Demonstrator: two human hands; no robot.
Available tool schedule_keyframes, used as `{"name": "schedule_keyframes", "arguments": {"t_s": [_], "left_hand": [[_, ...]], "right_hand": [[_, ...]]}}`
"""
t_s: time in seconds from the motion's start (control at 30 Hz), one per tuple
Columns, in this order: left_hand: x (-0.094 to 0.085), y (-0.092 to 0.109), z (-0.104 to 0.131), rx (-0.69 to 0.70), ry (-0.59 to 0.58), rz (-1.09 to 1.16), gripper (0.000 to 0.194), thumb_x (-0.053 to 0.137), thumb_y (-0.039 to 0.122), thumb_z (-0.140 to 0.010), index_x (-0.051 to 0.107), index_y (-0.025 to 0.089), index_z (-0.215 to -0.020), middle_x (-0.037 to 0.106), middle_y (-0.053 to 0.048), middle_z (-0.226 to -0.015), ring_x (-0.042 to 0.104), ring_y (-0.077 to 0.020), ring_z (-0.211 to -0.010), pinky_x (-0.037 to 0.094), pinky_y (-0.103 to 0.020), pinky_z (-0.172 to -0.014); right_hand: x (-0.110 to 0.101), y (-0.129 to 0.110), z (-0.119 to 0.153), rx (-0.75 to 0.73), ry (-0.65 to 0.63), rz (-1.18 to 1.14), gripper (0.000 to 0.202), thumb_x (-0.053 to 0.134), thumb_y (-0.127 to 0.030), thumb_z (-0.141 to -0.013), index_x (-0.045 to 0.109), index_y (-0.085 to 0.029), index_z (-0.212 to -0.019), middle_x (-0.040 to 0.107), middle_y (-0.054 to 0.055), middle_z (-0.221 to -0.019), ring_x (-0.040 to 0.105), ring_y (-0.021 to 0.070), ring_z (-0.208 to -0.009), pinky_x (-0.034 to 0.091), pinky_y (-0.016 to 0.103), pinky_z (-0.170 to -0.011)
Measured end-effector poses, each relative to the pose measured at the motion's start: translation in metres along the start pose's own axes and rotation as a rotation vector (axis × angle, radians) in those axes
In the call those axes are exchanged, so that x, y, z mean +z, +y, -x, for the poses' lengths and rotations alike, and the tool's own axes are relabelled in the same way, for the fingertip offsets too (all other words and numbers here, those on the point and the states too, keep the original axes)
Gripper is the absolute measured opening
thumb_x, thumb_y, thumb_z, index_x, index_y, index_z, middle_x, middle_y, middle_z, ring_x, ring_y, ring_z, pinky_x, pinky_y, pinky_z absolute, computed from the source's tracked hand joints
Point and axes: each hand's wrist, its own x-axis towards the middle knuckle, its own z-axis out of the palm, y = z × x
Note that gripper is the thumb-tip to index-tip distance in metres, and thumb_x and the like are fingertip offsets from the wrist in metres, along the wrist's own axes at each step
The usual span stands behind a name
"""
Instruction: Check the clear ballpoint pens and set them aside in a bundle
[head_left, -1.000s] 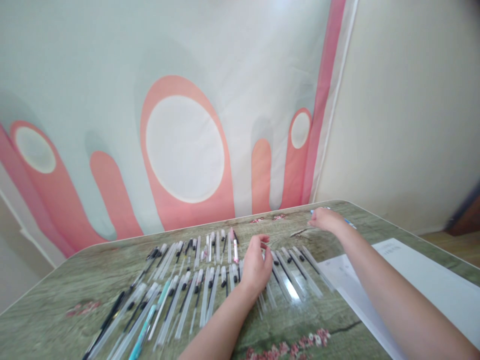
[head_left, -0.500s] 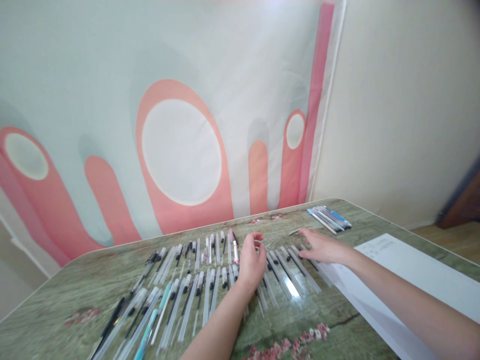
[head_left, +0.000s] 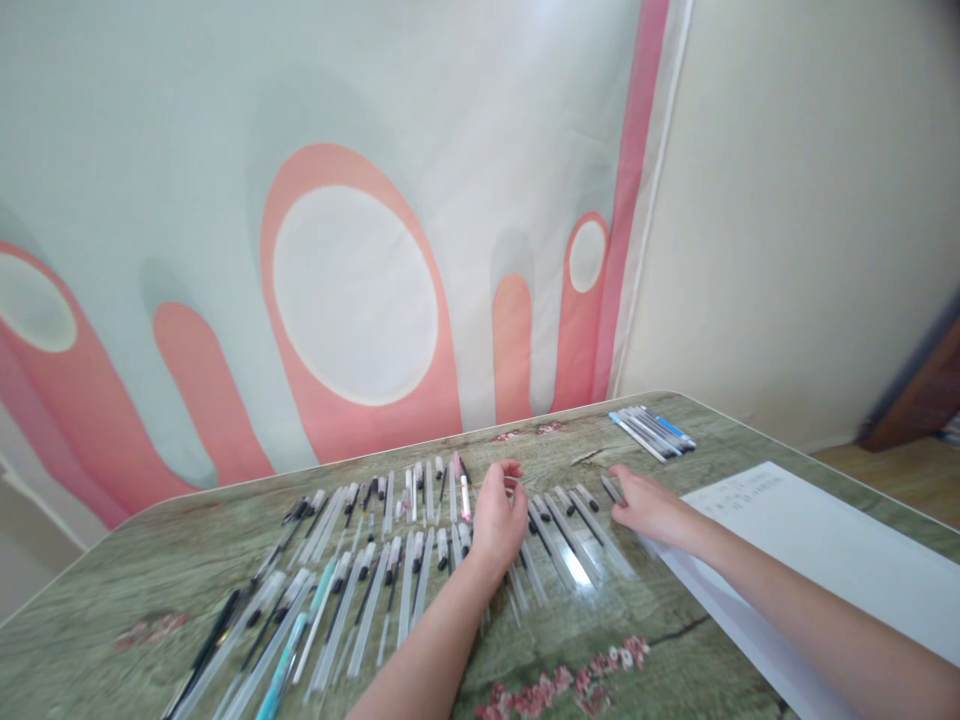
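Note:
My left hand [head_left: 499, 520] hovers over the pen rows with its fingers loosely curled and apart; nothing shows in it. Beside its fingertips lies a pink-and-white pen [head_left: 463, 494]. My right hand [head_left: 651, 508] is at the right end of the rows, thumb and fingers closed around a clear pen barrel [head_left: 610, 489]. Only the barrel's far end shows; the rest is hidden by the hand. Between my hands lie several clear pen barrels [head_left: 564, 553] with short black-and-white caps [head_left: 583, 497]. My left forearm hides some of the nearer row.
More pen parts lie in two rows on the left, with a teal pen [head_left: 283, 655] among them. A bundle of blue, white and dark pens [head_left: 654, 432] sits at the back right. White paper [head_left: 817, 560] covers the table's right side. A patterned cloth [head_left: 480, 150] hangs behind the table [head_left: 720, 640].
My right hand has shifted slightly right and closed on the barrel that lay beneath it. My left hand has stayed over the rows. The view has drifted a little.

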Motion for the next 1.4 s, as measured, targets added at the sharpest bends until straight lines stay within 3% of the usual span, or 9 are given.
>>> {"name": "schedule_keyframes", "arguments": {"t_s": [0.2, 0.4, 0.57, 0.7, 0.87, 1.1, 1.27, 1.4], "left_hand": [[0.0, 0.007, -0.001, -0.002, -0.017, 0.001, 0.021, 0.044, 0.014, -0.079, 0.046, 0.017, -0.1, 0.057, -0.005, -0.091, 0.054, -0.0127, -0.079, 0.042, -0.028, -0.072], [-0.002, 0.022, -0.002, -0.022, -0.069, 0.042, 0.021, 0.045, 0.014, -0.078, 0.048, 0.017, -0.099, 0.058, -0.005, -0.089, 0.055, -0.0127, -0.077, 0.042, -0.027, -0.07], [-0.001, 0.028, -0.001, -0.077, -0.141, 0.112, 0.024, 0.047, 0.019, -0.078, 0.049, 0.017, -0.101, 0.058, -0.005, -0.09, 0.054, -0.0117, -0.072, 0.042, -0.025, -0.067], [0.005, 0.033, 0.002, -0.225, -0.266, 0.223, 0.025, 0.05, 0.026, -0.078, 0.051, 0.014, -0.099, 0.059, -0.006, -0.087, 0.056, -0.0121, -0.067, 0.043, -0.026, -0.065], [0.012, 0.052, 0.01, -0.421, -0.416, 0.425, 0.029, 0.053, 0.035, -0.076, 0.055, 0.013, -0.094, 0.06, -0.007, -0.083, 0.057, -0.0142, -0.07, 0.042, -0.025, -0.062], [0.018, 0.062, 0.018, -0.517, -0.229, 0.461, 0.027, 0.059, 0.034, -0.071, 0.055, 0.013, -0.088, 0.053, 0.0, -0.068, 0.047, -0.0086, -0.059, 0.036, -0.021, -0.055], [0.018, 0.069, 0.02, -0.472, -0.202, 0.498, 0.028, 0.058, 0.038, -0.072, 0.054, 0.014, -0.086, 0.054, -0.001, -0.072, 0.047, -0.0096, -0.064, 0.036, -0.021, -0.056], [0.017, 0.076, 0.025, -0.425, -0.165, 0.544, 0.027, 0.062, 0.037, -0.068, 0.056, 0.013, -0.081, 0.054, 0.0, -0.07, 0.047, -0.0097, -0.065, 0.036, -0.021, -0.059]], "right_hand": [[0.002, -0.001, -0.002, 0.069, 0.032, 0.033, 0.045, 0.054, -0.02, -0.066, 0.05, -0.011, -0.11, 0.065, 0.013, -0.084, 0.061, 0.0254, -0.082, 0.035, 0.027, -0.063], [0.001, 0.003, -0.005, 0.033, 0.078, 0.008, 0.034, 0.054, -0.019, -0.062, 0.058, -0.013, -0.095, 0.065, 0.011, -0.076, 0.061, 0.0238, -0.078, 0.033, 0.025, -0.06], [-0.006, 0.005, -0.005, 0.009, 0.1, -0.04, 0.026, 0.052, -0.016, -0.06, 0.061, -0.014, -0.085, 0.063, 0.005, -0.067, 0.058, 0.0178, -0.065, 0.031, 0.023, -0.054], [-0.018, -0.004, 0.001, -0.073, 0.083, -0.309, 0.015, 0.051, -0.016, -0.062, 0.061, -0.015, -0.072, 0.054, -0.001, -0.055, 0.047, 0.0113, -0.051, 0.028, 0.021, -0.047], [-0.034, -0.036, 0.022, -0.169, -0.205, -0.814, 0.017, 0.049, -0.026, -0.072, 0.06, -0.014, -0.078, 0.044, -0.005, -0.051, 0.035, 0.0063, -0.041, 0.025, 0.018, -0.039], [-0.031, -0.064, 0.041, -0.222, -0.243, -0.991, 0.017, 0.052, -0.03, -0.075, 0.054, -0.014, -0.07, 0.039, -0.008, -0.048, 0.032, 0.0039, -0.039, 0.023, 0.017, -0.039], [-0.036, -0.064, 0.045, -0.275, -0.217, -1.071, 0.017, 0.052, -0.03, -0.077, 0.051, -0.015, -0.07, 0.039, -0.008, -0.048, 0.033, 0.0039, -0.039, 0.025, 0.017, -0.04], [-0.038, -0.067, 0.048, -0.311, -0.278, -1.069, 0.021, 0.053, -0.034, -0.077, 0.053, -0.014, -0.069, 0.041, -0.007, -0.049, 0.034, 0.004, -0.041, 0.027, 0.017, -0.041]]}}
